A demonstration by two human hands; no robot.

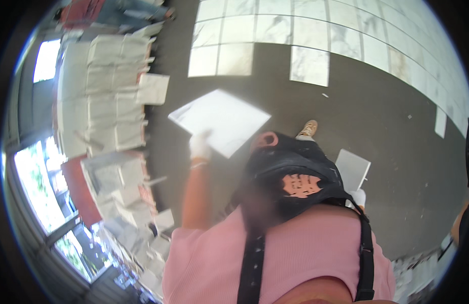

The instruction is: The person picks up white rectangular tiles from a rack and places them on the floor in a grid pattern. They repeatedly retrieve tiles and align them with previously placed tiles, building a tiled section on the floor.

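Observation:
My left hand [200, 145], in a white glove, grips a white marble-look tile [222, 119] by its near edge. The tile is held out in front on the left, its thumb side lying over the surface. On the right, beside my black apron [295, 167], my white-gloved right hand [357, 196] is at the near edge of a second pale tile [352, 168]. That hand is closed at the tile's edge, though the apron and the tile hide most of its fingers. My shoe [309, 127] shows beyond the apron.
Rows of marble-look tiles [275, 28] cover the far dark grey floor [391, 147]; one tile [309, 66] juts toward me. Stacked pale tiles or boxes [100, 96] line the left. Another person [113, 16] is at the far left; a person's arm [460, 223] shows at the right edge.

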